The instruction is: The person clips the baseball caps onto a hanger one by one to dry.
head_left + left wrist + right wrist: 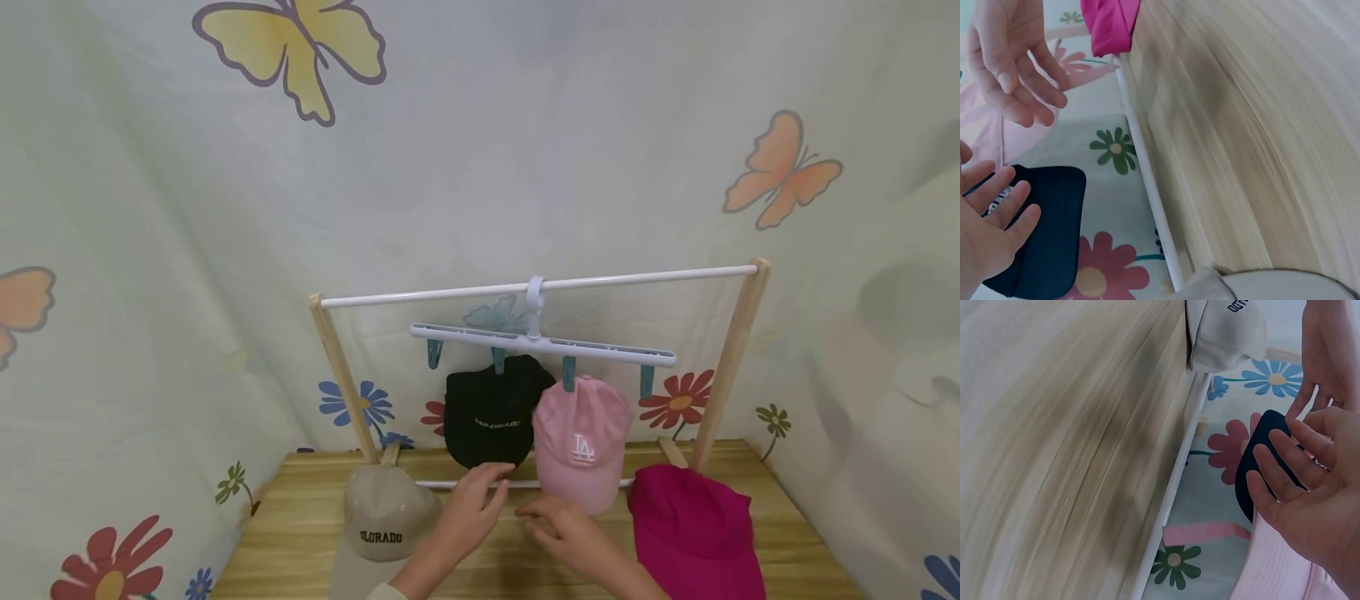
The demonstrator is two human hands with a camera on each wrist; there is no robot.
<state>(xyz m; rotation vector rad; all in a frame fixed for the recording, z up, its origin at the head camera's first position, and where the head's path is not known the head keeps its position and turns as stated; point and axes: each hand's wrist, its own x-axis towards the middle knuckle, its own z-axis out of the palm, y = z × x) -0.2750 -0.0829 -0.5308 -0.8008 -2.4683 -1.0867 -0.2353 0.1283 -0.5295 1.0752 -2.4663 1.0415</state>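
Observation:
A black cap point(491, 417) and a pink cap point(581, 433) with white LA letters hang side by side from teal clips on a pale clip hanger point(480, 338). My left hand point(471, 508) is empty, its fingers loosely spread just below the black cap's brim. Lower and to the right, my right hand point(564, 529) holds nothing, its fingers relaxed near the pink cap's brim. In the right wrist view the right hand point(1319, 481) overlaps both hanging caps. The left wrist view has the left hand point(991, 225) in front of the black cap point(1054, 231).
The hanger hooks over the white top bar point(637, 278) of a wooden-legged rack. A beige cap point(386, 512) lies on the wood-grain table point(277, 517) at left, a magenta cap point(693, 533) at right. A low white bar point(1141, 150) crosses behind the hands. Patterned fabric hangs behind.

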